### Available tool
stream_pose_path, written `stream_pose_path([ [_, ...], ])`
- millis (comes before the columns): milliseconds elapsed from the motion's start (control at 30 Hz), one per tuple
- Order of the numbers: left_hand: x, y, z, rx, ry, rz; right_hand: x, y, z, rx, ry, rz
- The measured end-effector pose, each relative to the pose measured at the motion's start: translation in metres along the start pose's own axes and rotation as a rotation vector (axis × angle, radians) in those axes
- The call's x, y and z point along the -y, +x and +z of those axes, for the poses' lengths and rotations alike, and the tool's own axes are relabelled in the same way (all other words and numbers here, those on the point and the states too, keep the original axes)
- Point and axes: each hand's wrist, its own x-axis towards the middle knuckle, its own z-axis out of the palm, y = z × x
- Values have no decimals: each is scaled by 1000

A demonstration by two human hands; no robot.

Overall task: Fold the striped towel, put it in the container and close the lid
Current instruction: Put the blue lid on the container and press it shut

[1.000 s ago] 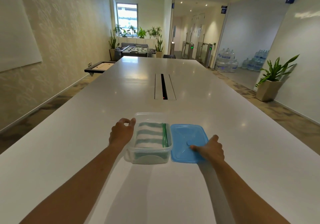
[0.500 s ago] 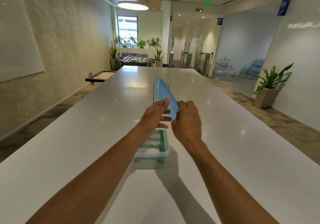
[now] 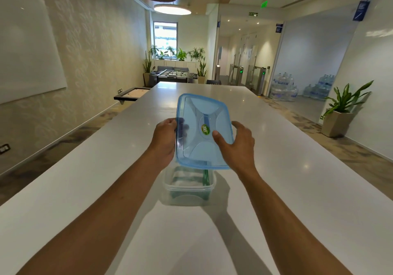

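White and bare, the table (image 3: pixel 297 189) carries our container (image 3: pixel 188 191) near its near edge, the folded striped towel (image 3: pixel 191 179) inside. Above it our left hand (image 3: pixel 164 141) and right hand (image 3: pixel 238 145) grip the lid (image 3: pixel 203 130) by its sides, tilted. We judge closing is underway: next we level it, align corners, press.

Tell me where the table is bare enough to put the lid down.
The white table is bare right of the container and right hand, left of the left hand, and beyond the lid toward the far end. Only the middle is crowded: the lid, held in both hands, hangs over the container with the towel.
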Motion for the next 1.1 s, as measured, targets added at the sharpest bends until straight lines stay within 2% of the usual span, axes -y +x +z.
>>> stream_pose_path([
  [67, 6, 3, -7, -20, -82, -75, -5, 1, 6, 114, 180, 185],
  [100, 9, 4, -9, -44, -88, -94, -7, 0, 10, 142, 221, 215],
  [133, 13, 6, -13, -85, 4, -70, -9, -2, 15, 142, 194, 200],
  [233, 32, 8, -26, -272, 562, 150, -17, -7, 28, 126, 76, 167],
  [300, 43, 5, -33, -335, 737, 206, -24, -10, 35, 120, -9, 154],
  [433, 69, 8, -45, -355, 982, 181, -37, -14, 48, 140, -132, 133],
  [800, 97, 27, -51, -311, 1033, 97, -58, -9, 77, 193, -156, 203],
  [1100, 106, 35, -59, -274, 1103, 78, -57, -12, 93, 214, -266, 251],
])
